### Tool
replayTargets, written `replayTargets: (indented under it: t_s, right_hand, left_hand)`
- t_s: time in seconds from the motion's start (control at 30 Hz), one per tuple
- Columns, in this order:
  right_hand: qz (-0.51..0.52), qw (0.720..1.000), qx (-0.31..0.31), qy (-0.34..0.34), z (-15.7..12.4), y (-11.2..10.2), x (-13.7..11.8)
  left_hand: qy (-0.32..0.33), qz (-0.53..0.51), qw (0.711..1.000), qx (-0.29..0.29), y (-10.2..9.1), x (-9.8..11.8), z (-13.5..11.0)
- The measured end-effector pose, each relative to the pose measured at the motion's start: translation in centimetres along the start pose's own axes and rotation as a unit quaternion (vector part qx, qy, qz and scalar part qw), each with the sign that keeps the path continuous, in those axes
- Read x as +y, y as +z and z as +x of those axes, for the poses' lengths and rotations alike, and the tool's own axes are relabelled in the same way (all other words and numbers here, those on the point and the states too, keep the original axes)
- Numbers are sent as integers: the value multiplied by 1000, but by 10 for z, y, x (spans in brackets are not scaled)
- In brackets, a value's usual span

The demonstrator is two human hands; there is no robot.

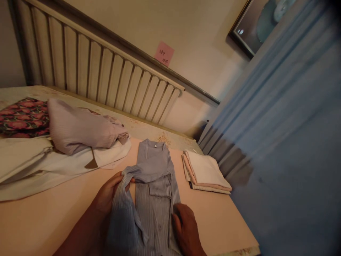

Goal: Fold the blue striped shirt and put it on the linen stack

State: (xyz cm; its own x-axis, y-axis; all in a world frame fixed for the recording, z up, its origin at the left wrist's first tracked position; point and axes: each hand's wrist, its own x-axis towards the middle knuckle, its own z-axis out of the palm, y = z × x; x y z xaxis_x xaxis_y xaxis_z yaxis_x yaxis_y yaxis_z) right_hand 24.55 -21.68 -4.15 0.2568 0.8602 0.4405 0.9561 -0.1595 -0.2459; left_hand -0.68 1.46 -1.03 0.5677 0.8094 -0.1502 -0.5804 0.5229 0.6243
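Our left hand [108, 193] pinches a bunched sleeve of the blue striped shirt [154, 192]; our right hand [186, 227] presses flat, fingers together, on its lower edge. The shirt lies on the bed [53, 217], beside a stack of folded clothes [205, 172].

left hand [108, 193]: bare forearm comes in from lower left, angled up and right. fingers curled closed, thumb on top, pinch grip. right hand [186, 227]: comes in from bottom edge, palm down, fingers laid flat, loosely together. hands near, not touching.
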Motion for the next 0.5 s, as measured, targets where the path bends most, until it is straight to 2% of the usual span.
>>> replayTargets:
  t_s: [0.17,0.27,0.37,0.5]
  right_hand:
    - [29,998,-48,-30,-11,-17,-19]
    - [18,996,-77,-44,-27,-8,-19]
    - [-4,996,-76,-46,-37,7,-15]
    - [25,998,-57,22,-38,12,-11]
  left_hand:
    - [-1,31,999,-43,1,0,0]
    - [7,31,999,-42,4,0,-1]
    - [9,29,999,-41,5,0,-2]
    - [12,30,999,-42,5,0,-3]
